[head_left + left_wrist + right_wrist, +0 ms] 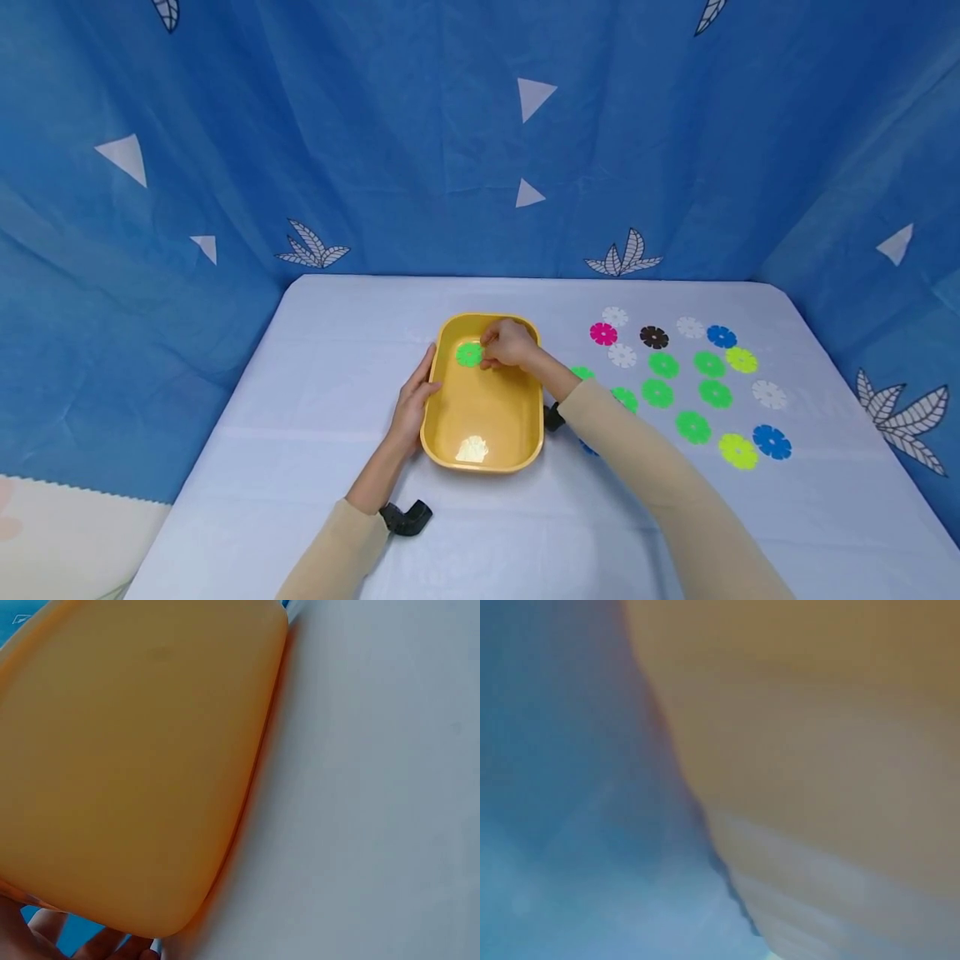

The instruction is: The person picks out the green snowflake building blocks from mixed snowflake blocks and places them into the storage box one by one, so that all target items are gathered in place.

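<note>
A yellow plastic tub (482,425) stands upright on the white-covered table. Along its left side my left hand (411,408) holds it, with the thumb at the rim and the fingers against the outer wall. The left wrist view shows the tub's outer wall (142,765) and some fingers low in the corner. Over the tub's far right part, my right hand (508,343) has curled fingers and pinches the right edge of a green notched disc (468,355); its fingertips partly hide that edge. In the right wrist view, a blurred yellowish surface fills much of the frame.
Several notched plastic discs lie spread to the tub's right: green (693,427), white (769,394), blue (772,442), yellow (738,451), pink (603,334) and black (654,337). My right forearm passes over some. A blue curtain (450,150) hangs behind the table.
</note>
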Available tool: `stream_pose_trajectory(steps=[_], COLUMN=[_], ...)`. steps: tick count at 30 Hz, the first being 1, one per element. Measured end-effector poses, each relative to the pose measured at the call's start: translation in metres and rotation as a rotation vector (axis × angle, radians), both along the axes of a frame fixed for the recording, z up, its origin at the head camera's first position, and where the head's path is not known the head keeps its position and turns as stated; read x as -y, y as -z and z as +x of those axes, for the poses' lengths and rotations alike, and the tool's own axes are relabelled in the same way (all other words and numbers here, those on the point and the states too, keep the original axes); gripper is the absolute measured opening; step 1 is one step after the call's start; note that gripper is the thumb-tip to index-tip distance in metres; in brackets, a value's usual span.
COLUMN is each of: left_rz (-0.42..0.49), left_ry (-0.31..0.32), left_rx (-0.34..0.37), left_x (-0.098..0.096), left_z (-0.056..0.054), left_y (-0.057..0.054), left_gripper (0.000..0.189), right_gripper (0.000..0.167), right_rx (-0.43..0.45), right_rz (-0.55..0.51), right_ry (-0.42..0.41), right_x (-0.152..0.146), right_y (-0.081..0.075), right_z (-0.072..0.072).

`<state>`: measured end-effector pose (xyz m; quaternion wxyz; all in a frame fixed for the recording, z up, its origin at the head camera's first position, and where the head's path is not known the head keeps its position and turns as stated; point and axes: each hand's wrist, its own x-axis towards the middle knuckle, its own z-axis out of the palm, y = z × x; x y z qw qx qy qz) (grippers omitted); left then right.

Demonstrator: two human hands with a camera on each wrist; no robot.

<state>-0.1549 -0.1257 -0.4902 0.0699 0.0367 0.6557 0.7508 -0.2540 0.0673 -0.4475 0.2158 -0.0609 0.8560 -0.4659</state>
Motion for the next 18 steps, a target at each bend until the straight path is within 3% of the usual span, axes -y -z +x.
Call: stream_pose_trajectory(steps=[9,13,18], left_rz=[-0.002,-0.003,-0.002], left_ry=[0.001,-0.002,-0.001], left_rx=[-0.01,-0.015,-0.016], left_x=[0.0,0.0,0.0], left_z=[0.0,-0.001,0.0], left_y=[0.0,0.0,0.0], left_gripper=[0.063,0.063,0.063], right_gripper=[0.037,0.039,0.035], right_rx=[0.002,0.016,-0.022], right_rz=[-0.071,-0.083,-0.059], right_ry=[-0.225,-0.202,-0.108], right_x=[-0.026,-0.055,-0.101], right_y=[-0.04,-0.056,-0.057], right_z=[0.013,0.023,0.044])
